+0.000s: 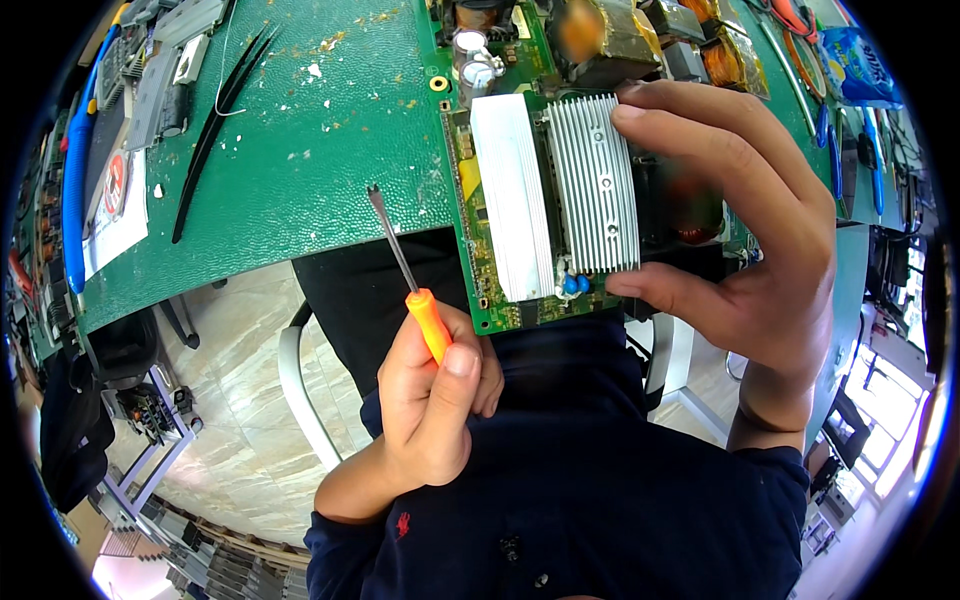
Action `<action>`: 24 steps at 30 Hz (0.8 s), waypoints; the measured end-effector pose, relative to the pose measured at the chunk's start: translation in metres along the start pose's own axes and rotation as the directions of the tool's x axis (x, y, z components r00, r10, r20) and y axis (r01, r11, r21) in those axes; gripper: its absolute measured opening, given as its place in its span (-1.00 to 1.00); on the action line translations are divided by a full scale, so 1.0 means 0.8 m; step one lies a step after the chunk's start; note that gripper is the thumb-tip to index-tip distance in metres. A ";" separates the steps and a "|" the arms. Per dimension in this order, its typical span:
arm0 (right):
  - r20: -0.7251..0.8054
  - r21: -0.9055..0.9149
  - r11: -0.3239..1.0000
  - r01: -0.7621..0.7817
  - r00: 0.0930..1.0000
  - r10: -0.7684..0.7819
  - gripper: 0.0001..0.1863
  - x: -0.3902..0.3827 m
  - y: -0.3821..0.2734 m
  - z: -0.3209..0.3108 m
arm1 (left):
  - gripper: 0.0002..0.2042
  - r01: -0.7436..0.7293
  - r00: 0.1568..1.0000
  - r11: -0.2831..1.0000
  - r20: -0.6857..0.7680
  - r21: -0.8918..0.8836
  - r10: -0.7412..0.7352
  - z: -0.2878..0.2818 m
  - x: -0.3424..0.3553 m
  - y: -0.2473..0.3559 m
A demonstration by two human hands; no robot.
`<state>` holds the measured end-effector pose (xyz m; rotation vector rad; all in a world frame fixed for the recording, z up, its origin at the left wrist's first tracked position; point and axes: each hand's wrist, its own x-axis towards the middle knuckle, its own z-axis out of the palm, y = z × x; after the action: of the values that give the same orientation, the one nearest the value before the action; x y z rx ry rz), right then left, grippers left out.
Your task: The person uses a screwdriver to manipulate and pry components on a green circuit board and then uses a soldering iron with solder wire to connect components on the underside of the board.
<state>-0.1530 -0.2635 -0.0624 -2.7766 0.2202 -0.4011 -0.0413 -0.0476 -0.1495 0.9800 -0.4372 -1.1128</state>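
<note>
My left hand (430, 395) is closed round the orange handle of a small screwdriver (428, 322). Its thin shaft points up and away, and the tip looks notched, clear of the board. A green circuit board (530, 314) juts over the table's near edge. On it stand a white-silver heat sink (512, 200) and, to its right, a finned silver heat sink (594, 185) with several screw holes. My right hand (760, 220) spans the finned one, fingertips at its far end and thumb at its near end. Blue round components (576, 284) sit by the thumb.
Black tweezers (215, 140) lie on the green table mat (320, 200), among pale scraps. A blue-handled tool (76, 190) and grey heat-sink parts (155, 95) are at the left. Copper-wound transformers (600, 40) rise at the board's far side. Tools and a blue packet (858, 65) lie far right.
</note>
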 end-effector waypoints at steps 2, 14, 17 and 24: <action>0.008 -0.037 0.999 0.034 0.999 -0.033 -0.32 0.001 0.001 -0.003 | -0.84 -0.006 1.000 1.000 0.009 0.001 0.006 0.000 0.001 0.000; 0.028 -0.005 1.000 0.015 1.000 -0.015 -0.31 -0.004 0.003 -0.008 | -0.83 -0.040 0.999 0.999 0.006 0.030 0.039 -0.007 0.001 0.000; 0.047 -0.009 1.000 0.005 0.999 -0.005 -0.30 -0.005 0.002 -0.010 | -0.84 -0.041 0.999 0.999 -0.011 0.035 0.041 -0.006 0.001 0.001; 0.054 0.004 1.000 0.022 0.998 -0.022 -0.28 -0.005 0.005 -0.006 | -0.85 -0.014 1.000 0.998 -0.025 0.055 0.015 -0.005 0.002 0.003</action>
<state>-0.1585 -0.2679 -0.0603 -2.7850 0.1766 -0.3303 -0.0364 -0.0469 -0.1500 1.0370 -0.4554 -1.0785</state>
